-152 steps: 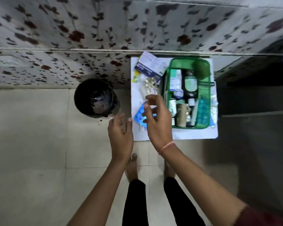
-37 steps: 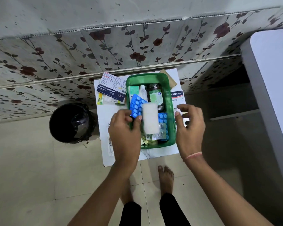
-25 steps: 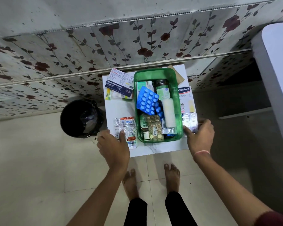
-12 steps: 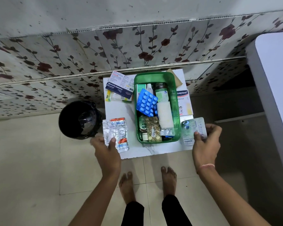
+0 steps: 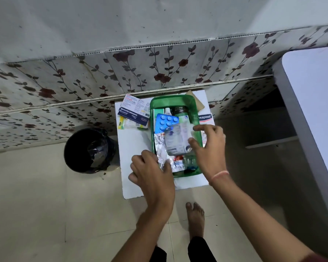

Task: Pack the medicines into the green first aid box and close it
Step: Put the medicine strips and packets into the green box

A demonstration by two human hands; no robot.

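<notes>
Nearest the camera, above a bare foot (image 5: 195, 216) on the pale tiled floor (image 5: 45, 214), two bare forearms reach forward over the small white table (image 5: 133, 148). On that table the left hand (image 5: 151, 176) hovers at the near left corner of the open green plastic first aid box (image 5: 198, 133), its fingers (image 5: 164, 168) pinched on the near end of a crinkled silver foil blister strip (image 5: 160, 150), which lies over the box's near left rim and slopes into it. Just beside it, the right hand (image 5: 209, 148), a pink thread on its wrist, holds a clear flat medicine packet (image 5: 177, 140) by its right edge, thumb below and forefinger stretched out above; the packet hangs over the middle of the box, overlapping the foil strip. Beneath them in the box lie small red-and-white items, and farther in a blue blister card of round tablets (image 5: 165, 122), a white tube and a dark bottle with a green label (image 5: 181, 112). Left of the box, at the table's far corner, lies a white-and-navy dressings carton (image 5: 133, 110); to the right, a white plaster pack (image 5: 205, 118). On the floor at left stands a black bin (image 5: 89, 150), against the rose-patterned wall (image 5: 159, 69).
</notes>
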